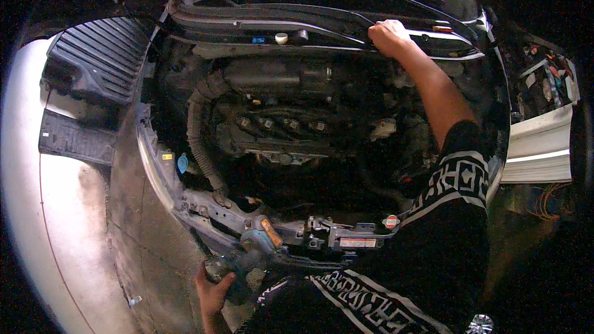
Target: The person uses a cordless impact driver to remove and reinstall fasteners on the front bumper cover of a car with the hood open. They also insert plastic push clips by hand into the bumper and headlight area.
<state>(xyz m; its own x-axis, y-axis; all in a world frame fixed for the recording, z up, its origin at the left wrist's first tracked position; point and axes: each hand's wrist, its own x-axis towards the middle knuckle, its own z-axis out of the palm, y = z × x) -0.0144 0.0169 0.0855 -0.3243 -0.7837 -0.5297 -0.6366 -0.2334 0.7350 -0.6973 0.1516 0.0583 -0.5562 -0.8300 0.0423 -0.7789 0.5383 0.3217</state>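
Observation:
My right hand reaches across the engine bay to the cowl below the windshield. Its fingers are closed against the cowl's edge, and whatever they may hold is hidden. At the front of the car, my left hand is wrapped round a teal-and-dark cordless power tool, which has an orange label on its battery end. The tool lies close to the front crossmember, and its exact type is hard to make out in the dim light. A white round cap-like piece rests along the cowl, left of my right hand.
Between my arms lies the open engine bay, with the engine, a ribbed hose and a blue reservoir cap. A radiator cap sits near the front. Black plastic panels lie at left; a tray of tools stands at right.

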